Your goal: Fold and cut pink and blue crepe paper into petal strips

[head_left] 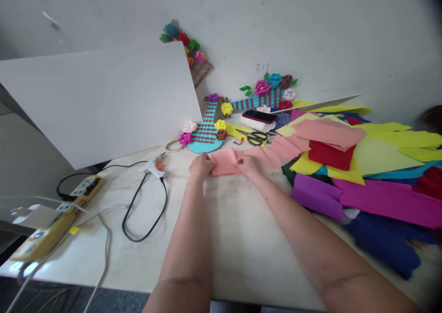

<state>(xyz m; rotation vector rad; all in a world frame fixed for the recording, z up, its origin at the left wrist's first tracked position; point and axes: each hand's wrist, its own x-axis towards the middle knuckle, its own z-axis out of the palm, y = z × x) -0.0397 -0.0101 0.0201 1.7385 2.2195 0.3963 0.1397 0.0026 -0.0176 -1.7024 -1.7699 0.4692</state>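
A long strip of pink crepe paper point(276, 149) lies on the pale table point(241, 239), folded in pleats. My left hand point(200, 165) pinches the near left edge of its folded end point(224, 162). My right hand point(247, 164) presses on the same folded end from the right, fingers curled onto the paper. Both hands rest on the table surface, close together.
A heap of coloured crepe sheets point(373, 175) covers the right side. Scissors point(257, 138), a phone on a white box point(258, 117) and paper guitars with paper flowers point(207, 133) lie behind. A glue gun point(152, 166), its black cord and a power strip point(55, 216) sit left. A white board point(103, 101) leans on the wall.
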